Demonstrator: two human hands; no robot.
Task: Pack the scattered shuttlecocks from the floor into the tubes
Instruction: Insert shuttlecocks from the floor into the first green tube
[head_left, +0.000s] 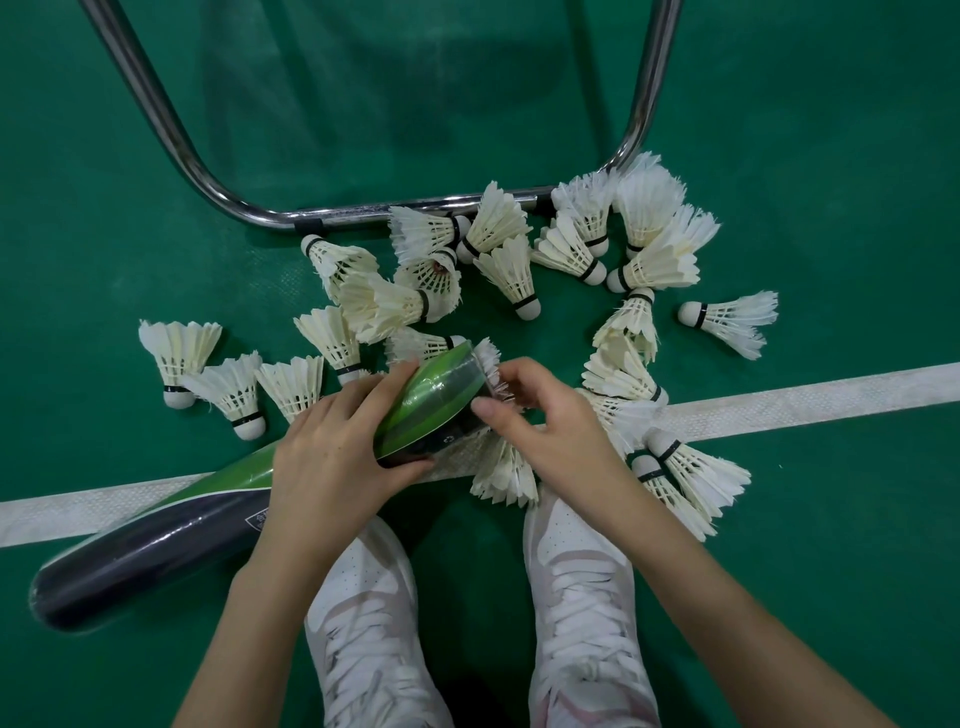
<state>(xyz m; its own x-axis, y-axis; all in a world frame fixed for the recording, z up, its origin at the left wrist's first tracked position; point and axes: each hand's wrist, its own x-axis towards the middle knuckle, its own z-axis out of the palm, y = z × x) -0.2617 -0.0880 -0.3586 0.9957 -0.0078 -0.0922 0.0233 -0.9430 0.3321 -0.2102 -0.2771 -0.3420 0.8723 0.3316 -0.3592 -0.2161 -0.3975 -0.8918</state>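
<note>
Green floor has white shuttlecocks lying all over it. Left hand wraps around the tube. Right hand pinches a shuttlecock sticking out of its mouth.

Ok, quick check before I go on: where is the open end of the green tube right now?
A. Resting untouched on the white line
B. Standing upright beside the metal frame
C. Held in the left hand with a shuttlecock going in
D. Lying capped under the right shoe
C: the left hand grips the green tube near its mouth, while the right hand feeds a shuttlecock into it, feathers still sticking out.
</note>
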